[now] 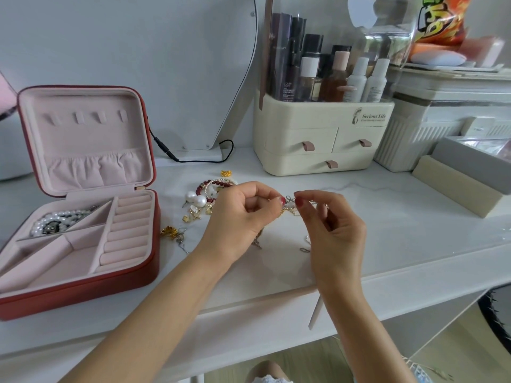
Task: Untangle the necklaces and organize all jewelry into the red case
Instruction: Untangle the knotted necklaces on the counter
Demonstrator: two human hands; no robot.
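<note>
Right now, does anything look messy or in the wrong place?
Yes. Loose jewelry lies heaped on the white table beside the open red case, not in it. Both hands pinch a tangled chain.

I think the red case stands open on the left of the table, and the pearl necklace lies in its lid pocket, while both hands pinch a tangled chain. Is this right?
One detail is wrong. In the head view the pearl necklace lies in a rear compartment of the base of the red case, not in the lid pocket. The rest holds: the case stands open on the left, and the left hand and right hand pinch the tangled chain.
</note>
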